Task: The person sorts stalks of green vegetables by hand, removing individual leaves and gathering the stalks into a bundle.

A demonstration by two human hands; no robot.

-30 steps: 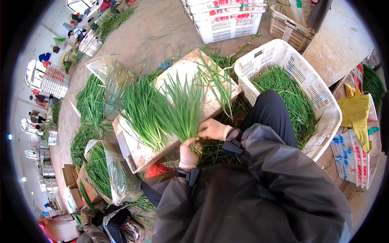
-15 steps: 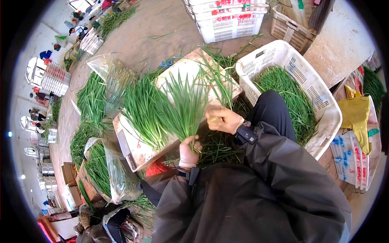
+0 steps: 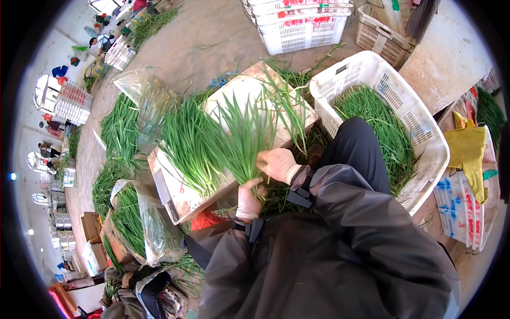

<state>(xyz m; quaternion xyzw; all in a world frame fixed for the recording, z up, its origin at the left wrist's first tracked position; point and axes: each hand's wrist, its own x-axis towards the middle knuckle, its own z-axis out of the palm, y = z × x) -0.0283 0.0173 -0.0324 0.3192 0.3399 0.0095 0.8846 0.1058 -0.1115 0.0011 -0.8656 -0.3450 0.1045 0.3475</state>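
Observation:
My left hand (image 3: 248, 199), in a pale glove, is closed around the lower stems of a bunch of green chives (image 3: 241, 141). The leaves fan upward, away from me. My right hand (image 3: 279, 164) is at the right side of this bunch, fingers curled and pinching at its stems; the fingertips are partly hidden. Left of the held bunch, a second bunch of chives (image 3: 191, 149) lies on a dirty white board (image 3: 188, 204). A knife (image 3: 170, 201) rests along the board's left edge. Loose chives (image 3: 289, 109) lie across the board's far right part.
A white crate (image 3: 425, 143) of chives stands by my right knee. Plastic bags (image 3: 159, 234) with chives are on the left. Stacked white crates (image 3: 303, 37) stand ahead, and a yellow cloth (image 3: 467, 154) hangs far right. Another person (image 3: 127, 303) sits lower left.
My right hand has moved left and slightly down, from beside the bunch onto its stems. My left hand keeps its hold in nearly the same place.

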